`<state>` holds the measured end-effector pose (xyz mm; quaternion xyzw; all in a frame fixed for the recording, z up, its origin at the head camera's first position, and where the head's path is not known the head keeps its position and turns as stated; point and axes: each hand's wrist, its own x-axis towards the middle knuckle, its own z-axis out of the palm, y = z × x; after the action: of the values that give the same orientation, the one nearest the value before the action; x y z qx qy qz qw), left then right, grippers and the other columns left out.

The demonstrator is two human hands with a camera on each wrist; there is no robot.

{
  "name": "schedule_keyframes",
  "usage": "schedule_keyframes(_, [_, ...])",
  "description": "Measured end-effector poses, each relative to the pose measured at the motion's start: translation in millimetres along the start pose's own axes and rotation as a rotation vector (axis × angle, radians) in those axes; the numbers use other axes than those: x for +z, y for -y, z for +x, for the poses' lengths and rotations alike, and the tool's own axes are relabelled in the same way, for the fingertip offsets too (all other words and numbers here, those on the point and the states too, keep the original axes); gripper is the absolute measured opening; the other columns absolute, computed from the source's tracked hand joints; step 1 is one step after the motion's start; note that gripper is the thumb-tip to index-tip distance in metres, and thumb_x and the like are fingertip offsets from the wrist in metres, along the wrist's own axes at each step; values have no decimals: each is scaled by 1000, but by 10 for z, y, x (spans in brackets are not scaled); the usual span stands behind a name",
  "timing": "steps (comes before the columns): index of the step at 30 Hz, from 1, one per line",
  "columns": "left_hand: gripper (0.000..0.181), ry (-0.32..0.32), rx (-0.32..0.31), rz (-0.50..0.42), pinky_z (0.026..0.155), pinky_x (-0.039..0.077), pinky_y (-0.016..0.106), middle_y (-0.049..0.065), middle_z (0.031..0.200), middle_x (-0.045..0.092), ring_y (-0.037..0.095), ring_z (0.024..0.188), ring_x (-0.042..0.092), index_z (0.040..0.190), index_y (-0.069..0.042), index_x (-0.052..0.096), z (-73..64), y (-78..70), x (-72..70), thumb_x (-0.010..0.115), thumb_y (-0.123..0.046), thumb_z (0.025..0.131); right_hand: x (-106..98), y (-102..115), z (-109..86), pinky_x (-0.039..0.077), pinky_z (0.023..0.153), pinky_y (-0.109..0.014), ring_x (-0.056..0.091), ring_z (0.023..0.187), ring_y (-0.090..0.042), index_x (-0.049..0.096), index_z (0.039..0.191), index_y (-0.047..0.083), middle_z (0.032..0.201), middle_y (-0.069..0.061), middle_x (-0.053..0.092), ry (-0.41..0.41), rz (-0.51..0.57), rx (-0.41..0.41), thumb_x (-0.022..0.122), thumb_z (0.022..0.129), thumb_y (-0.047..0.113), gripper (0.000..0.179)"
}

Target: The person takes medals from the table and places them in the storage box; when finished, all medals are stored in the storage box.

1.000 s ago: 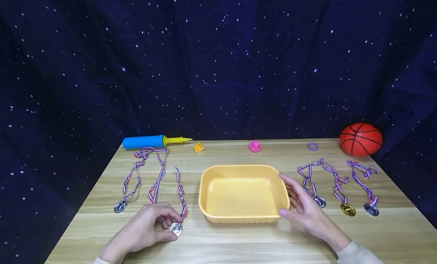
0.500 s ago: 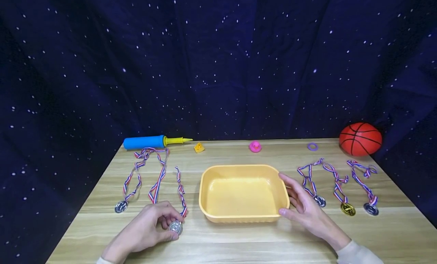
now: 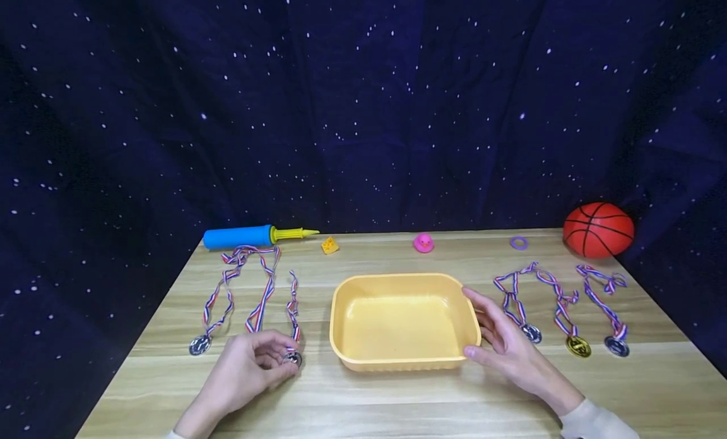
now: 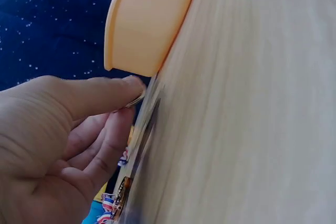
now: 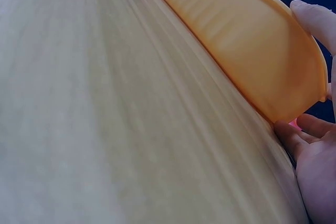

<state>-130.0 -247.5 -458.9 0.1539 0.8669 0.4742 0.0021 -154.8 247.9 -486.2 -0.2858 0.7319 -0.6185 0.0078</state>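
My left hand (image 3: 241, 373) pinches a silver medal (image 3: 292, 358) between thumb and fingertips; its striped ribbon (image 3: 293, 310) trails away over the table. In the left wrist view only a thin edge of that medal (image 4: 135, 99) shows between the fingertips. Another medal (image 4: 122, 198) lies below this hand in that view, hidden behind it in the head view. At the right end of a yellow plastic basin (image 3: 406, 328), my right hand (image 3: 505, 347) rests with the thumb on the front rim corner and the index finger by the far corner. Nothing lies inside the basin.
Left of my left hand lies a silver medal (image 3: 200, 345). On the right are two silver medals (image 3: 531, 333) and a gold one (image 3: 578, 346). Along the back stand a blue pump (image 3: 238, 237), yellow block (image 3: 329, 245), pink duck (image 3: 423, 243), purple ring (image 3: 519, 243) and red basketball (image 3: 599, 230).
My left hand has moved a little forward with the medal, which has tilted from face-up to nearly edge-on. Its ribbon has shifted forward and left. My right hand and the basin stay put.
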Motion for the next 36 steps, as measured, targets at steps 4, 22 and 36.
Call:
schedule_keyframes(4, [34,-60,-60,-25,70,67,26,-2,93,80,9,80,76,112,-9,82,23,-45,-17,98,-6,83,-1,23,18,50,119,-25,58,148,-27,25,175,5,172,-30,37,2,6,-1,73,98,-11,93])
schedule_keyframes(22, [34,-244,102,11,84,65,20,11,111,81,12,90,77,123,-4,80,537,-574,-501,92,-4,91,6,-3,5,49,120,-24,58,148,-22,27,174,5,173,-31,35,-10,17,3,73,98,-12,91])
schedule_keyframes(36, [38,-241,190,-30,86,66,23,7,109,83,20,92,79,127,-10,80,979,-1154,-603,93,-6,91,-5,-28,14,50,119,-23,58,147,-21,26,174,2,171,-34,35,1,16,-20,72,98,-12,90])
